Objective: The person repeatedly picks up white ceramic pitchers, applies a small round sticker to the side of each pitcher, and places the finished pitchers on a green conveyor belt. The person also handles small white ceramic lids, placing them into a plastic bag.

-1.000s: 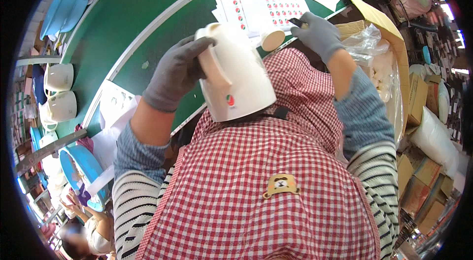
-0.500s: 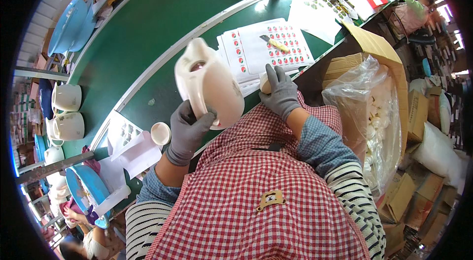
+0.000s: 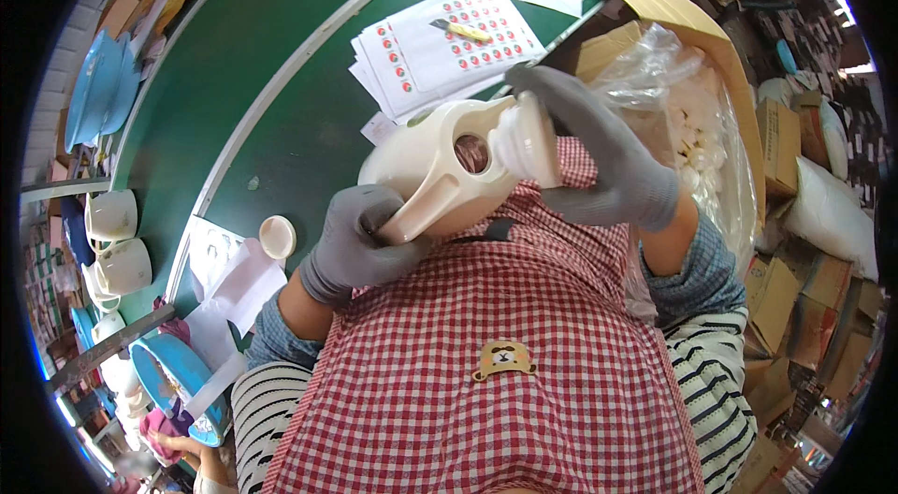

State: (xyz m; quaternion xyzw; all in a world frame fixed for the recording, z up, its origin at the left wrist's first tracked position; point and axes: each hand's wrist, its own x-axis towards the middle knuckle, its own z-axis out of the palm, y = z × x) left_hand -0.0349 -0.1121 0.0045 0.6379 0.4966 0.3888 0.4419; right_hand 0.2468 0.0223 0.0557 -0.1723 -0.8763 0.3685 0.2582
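Note:
My left hand [image 3: 354, 246], in a grey glove, grips the handle of a cream plastic jug [image 3: 426, 171] held tilted on its side above my red checked apron. My right hand [image 3: 599, 152], also gloved grey, presses a cream round lid [image 3: 527, 143] against the jug's mouth. Sheets of small red round stickers [image 3: 440, 50] lie on the green belt just beyond the jug, with a small yellow tool on top of them.
A loose cream lid [image 3: 278, 236] lies on the green conveyor belt [image 3: 234, 73]. Cream jugs [image 3: 114, 241] stand at the left. A cardboard box with a clear bag of parts [image 3: 687, 110] is at my right. Blue basins [image 3: 98, 96] are stacked far left.
The jug has swung from upright in front of me to lying on its side. My right hand has brought the lid from the belt to the jug's mouth.

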